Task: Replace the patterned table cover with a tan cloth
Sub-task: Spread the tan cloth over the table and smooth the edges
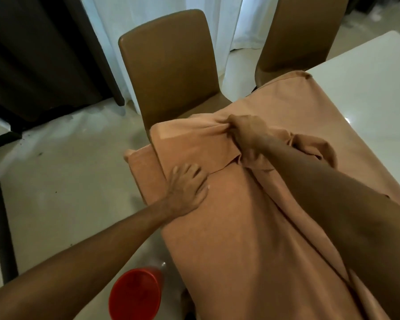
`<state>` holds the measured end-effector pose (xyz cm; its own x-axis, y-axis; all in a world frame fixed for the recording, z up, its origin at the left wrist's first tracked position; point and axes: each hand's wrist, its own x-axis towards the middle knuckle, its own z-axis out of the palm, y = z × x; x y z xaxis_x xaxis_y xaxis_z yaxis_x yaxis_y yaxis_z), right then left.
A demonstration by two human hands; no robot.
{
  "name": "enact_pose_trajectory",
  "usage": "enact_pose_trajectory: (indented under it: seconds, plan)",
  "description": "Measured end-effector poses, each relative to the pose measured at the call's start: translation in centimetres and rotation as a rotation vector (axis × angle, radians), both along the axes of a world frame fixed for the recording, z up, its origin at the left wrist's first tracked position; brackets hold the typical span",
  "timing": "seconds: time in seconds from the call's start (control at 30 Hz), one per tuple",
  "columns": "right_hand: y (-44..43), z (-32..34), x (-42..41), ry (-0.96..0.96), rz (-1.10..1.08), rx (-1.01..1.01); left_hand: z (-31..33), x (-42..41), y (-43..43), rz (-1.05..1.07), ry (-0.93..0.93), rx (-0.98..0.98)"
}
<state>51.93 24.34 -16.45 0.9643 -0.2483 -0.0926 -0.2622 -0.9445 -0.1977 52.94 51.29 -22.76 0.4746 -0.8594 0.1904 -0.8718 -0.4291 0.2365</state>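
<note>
The white table [367, 84] is partly bare on its far right side, and the tan cloth [240, 227] covers the near part, draping over the left edge with a folded layer still doubled back near the corner. No patterned cover is in view, so the step in hand appears to be spreading the new cloth. Two brown chairs [169, 70] stand at the far side, the nearer one touched by the hanging cloth. The right hand [247, 135] clenches a bunch of the fabric above the fold; the left hand [187, 192] lies flat, fingers spread, pinning the cloth at the table's edge. A red container [134, 294] stands on the floor below. Next, the bunched fold likely needs drawing out over the bare top, then smoothing.
</note>
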Motion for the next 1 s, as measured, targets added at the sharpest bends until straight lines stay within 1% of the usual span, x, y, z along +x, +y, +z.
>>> enact_pose_trajectory:
  seconds: [0.03,0.1,0.13,0.17,0.2,0.23,0.27,0.33,0.37,0.4,0.47,0.5,0.57,0.6,0.67,0.7,0.73,0.77,0.8,0.83,0.9,0.93,0.97,1.0]
  plan:
    - [-1.3,0.7,0.2,-0.085,-0.121,0.017,-0.1,0.3,-0.1,-0.001,0.014,0.023]
    - [-3.9,2.0,0.6,-0.257,-0.464,0.094,-0.1,1.5,-0.2,0.027,0.056,0.083]
    - [-5.2,2.5,0.7,-0.294,-0.608,0.089,0.1,2.2,-0.5,0.058,0.079,0.106]
    - [-5.8,3.0,0.7,-0.271,-0.674,0.021,0.3,2.9,-0.8,0.088,0.103,0.121]
    - [-5.5,3.2,0.6,-0.232,-0.665,-0.044,0.6,3.4,-1.2,0.107,0.127,0.128]
    - [-4.7,2.9,0.1,-0.206,-0.572,-0.08,0.7,3.9,-1.8,0.114,0.145,0.136]
    - [-3.4,2.1,-0.4,-0.165,-0.426,-0.09,0.8,4.4,-2.4,0.118,0.152,0.146]
    - [0.3,-0.3,-1.8,-0.002,-0.16,-0.122,0.7,4.9,-4.1,0.141,0.164,0.179]
    - [2.0,-1.4,-2.6,0.067,-0.104,-0.115,0.7,5.0,-4.8,0.166,0.182,0.194]
    - [2.9,-2.6,-3.4,0.097,-0.099,-0.084,0.5,4.9,-5.7,0.19,0.211,0.204]
    - [2.2,-3.9,-4.7,0.093,-0.19,-0.008,0.1,4.8,-7.2,0.246,0.255,0.215]
    - [0.9,-4.2,-5.4,0.092,-0.242,-0.012,-0.2,4.7,-7.7,0.273,0.256,0.228]
    - [-2.9,-4.4,-6.3,0.128,-0.322,-0.112,-0.5,4.7,-7.9,0.31,0.227,0.254]
    - [-5.2,-4.0,-6.4,0.188,-0.367,-0.16,-0.7,4.7,-8.0,0.315,0.215,0.255]
    - [-9.4,-2.5,-6.0,0.307,-0.506,-0.209,-0.9,4.9,-8.0,0.316,0.212,0.258]
    - [-11.0,-1.5,-5.9,0.331,-0.6,-0.188,-1.0,4.9,-8.1,0.318,0.214,0.26]
    - [-12.2,-0.7,-5.9,0.311,-0.687,-0.143,-1.1,4.8,-8.3,0.326,0.21,0.261]
    - [-12.7,0.0,-6.0,0.253,-0.752,-0.093,-1.1,4.8,-8.4,0.335,0.202,0.264]
    - [-12.4,0.5,-6.1,0.176,-0.772,-0.07,-1.1,4.8,-8.5,0.342,0.197,0.267]
    - [-11.4,0.7,-6.8,0.089,-0.722,-0.089,-0.9,4.5,-8.8,0.346,0.195,0.269]
    - [-7.7,-0.6,-7.2,-0.051,-0.453,-0.139,-0.9,4.6,-8.5,0.364,0.195,0.264]
    - [-5.7,-1.6,-7.6,-0.049,-0.313,-0.137,-0.9,4.7,-8.5,0.367,0.193,0.263]
    - [-4.4,-2.7,-8.4,0.011,-0.206,-0.127,-0.8,4.6,-8.5,0.364,0.19,0.264]
    - [-3.9,-3.8,-8.8,0.076,-0.157,-0.137,-0.8,4.7,-8.4,0.37,0.191,0.266]
